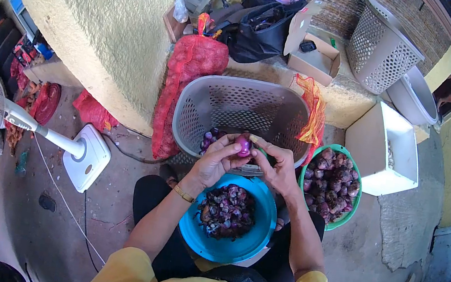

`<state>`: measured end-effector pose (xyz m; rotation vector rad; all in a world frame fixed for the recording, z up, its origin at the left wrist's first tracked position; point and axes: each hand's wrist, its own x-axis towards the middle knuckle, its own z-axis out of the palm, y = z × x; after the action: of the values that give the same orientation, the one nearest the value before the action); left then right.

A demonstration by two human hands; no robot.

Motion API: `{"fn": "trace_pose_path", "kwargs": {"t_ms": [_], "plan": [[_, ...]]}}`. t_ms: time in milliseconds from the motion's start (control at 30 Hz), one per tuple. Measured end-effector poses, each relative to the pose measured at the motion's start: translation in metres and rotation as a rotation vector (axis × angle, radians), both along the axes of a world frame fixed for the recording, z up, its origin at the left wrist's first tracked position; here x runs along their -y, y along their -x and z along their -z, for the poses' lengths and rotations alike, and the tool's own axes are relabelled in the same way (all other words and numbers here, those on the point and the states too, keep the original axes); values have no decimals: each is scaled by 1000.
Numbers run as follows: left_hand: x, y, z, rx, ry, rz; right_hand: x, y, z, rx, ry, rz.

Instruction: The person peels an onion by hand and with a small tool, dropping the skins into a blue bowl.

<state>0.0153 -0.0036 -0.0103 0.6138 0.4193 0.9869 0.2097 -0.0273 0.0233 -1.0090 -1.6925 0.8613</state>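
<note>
A peeled-looking, shiny purple red onion [244, 146] is held up between my two hands, over the near rim of the grey basket. My left hand [214, 161] grips its left side with thumb and fingers. On the other side, my right hand [277, 169] pinches at the onion with thumb and forefinger; whether it also holds something small cannot be made out. Below them, a blue basin [190, 237] between my legs contains a heap of dark onion skins and pieces [227, 212]. Several purple onions [210, 137] lie inside the grey perforated basket [244, 89], partly hidden by my left hand.
At right stands a green basket [355, 208] of unpeeled onions [332, 182], beside a white box [388, 152]. A red mesh sack [189, 72] of onions leans left of the grey basket. A white fan [88, 156] and its cables lie across the left floor.
</note>
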Motion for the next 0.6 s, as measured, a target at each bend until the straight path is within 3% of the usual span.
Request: {"fn": "trace_pose_path", "kwargs": {"t_ms": [367,533,567,600], "plan": [[1,5,-10,-70,-8,20,3,-4,-9,-127,153,80],[-1,5,-6,-77,3,-2,6,-5,-8,62,178,43],[-1,4,-4,-92,-5,-18,4,1,-1,7,-35,66],[-1,4,-4,-108,-13,-35,5,1,-2,7,-34,66]]}}
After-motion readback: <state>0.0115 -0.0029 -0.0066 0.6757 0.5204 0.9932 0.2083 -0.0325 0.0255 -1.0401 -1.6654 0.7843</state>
